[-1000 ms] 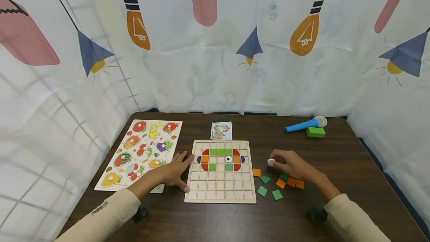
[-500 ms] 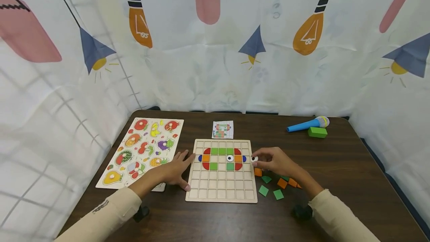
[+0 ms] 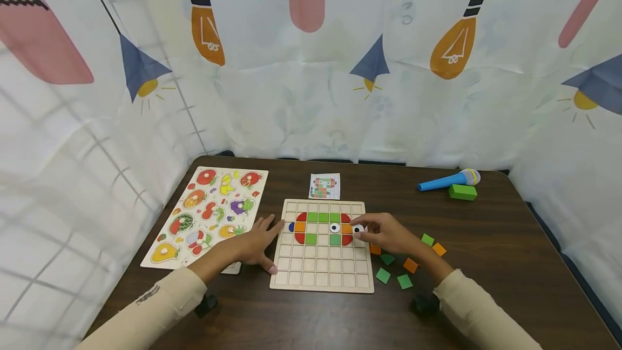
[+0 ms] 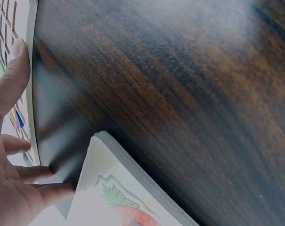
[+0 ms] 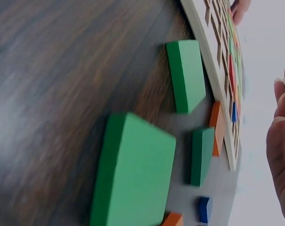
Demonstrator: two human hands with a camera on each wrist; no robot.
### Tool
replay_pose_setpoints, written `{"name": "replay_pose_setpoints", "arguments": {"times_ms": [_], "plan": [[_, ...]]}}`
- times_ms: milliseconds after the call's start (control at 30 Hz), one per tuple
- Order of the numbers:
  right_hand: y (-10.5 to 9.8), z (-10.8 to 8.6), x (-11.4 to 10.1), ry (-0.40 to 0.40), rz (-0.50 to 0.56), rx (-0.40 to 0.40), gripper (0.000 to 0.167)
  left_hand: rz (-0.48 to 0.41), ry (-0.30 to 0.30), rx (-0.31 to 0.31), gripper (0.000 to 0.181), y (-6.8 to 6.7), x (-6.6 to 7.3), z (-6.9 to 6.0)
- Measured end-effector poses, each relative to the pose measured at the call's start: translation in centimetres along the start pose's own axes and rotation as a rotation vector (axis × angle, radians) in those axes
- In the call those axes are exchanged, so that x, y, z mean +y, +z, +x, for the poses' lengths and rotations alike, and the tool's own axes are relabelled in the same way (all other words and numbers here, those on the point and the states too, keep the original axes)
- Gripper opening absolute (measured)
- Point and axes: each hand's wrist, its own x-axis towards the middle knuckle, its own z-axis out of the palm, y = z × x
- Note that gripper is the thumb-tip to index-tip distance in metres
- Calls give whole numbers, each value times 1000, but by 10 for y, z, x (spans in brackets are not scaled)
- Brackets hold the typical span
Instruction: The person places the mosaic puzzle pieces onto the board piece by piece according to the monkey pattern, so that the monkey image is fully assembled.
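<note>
A wooden grid board (image 3: 320, 282) lies mid-table, with red, green, orange and blue pieces and one round eye piece (image 3: 335, 228) set in its upper rows. My left hand (image 3: 254, 243) rests along its left edge, fingers spread; the left wrist view shows the thumb on the board's border. Over the right side of the board, my right hand (image 3: 389, 233) pinches a second white eye piece (image 3: 358, 228) between thumb and fingertips. That hand hides the blue piece at the right end of the pattern. In the right wrist view, the right hand (image 5: 281, 146) is partly cut off.
Loose green (image 3: 383, 275) and orange blocks (image 3: 410, 265) lie right of the board, with a blue block (image 5: 205, 209) among them. A fruit puzzle board (image 3: 204, 217) lies left. Behind are a pattern card (image 3: 324, 186), a toy microphone (image 3: 449, 180) and a green box-shaped block (image 3: 462, 192).
My right hand has carried the white eye piece leftward from the loose blocks to above the board's right side. The left hand stays at the board's left edge.
</note>
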Motion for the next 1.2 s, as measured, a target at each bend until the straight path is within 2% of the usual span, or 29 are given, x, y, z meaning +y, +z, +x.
{"name": "replay_pose_setpoints", "arguments": {"times_ms": [233,767,1200], "plan": [[13,19,-7,14,11,-11,29,-6,5,4,114,0,1,-1],[54,71,-22,50,-57,-82,26,-10,-1,2,114,0,2,-1],[60,85,-34,214,-147,-35,22,-4,-4,-2,115,-1,2,-2]]}}
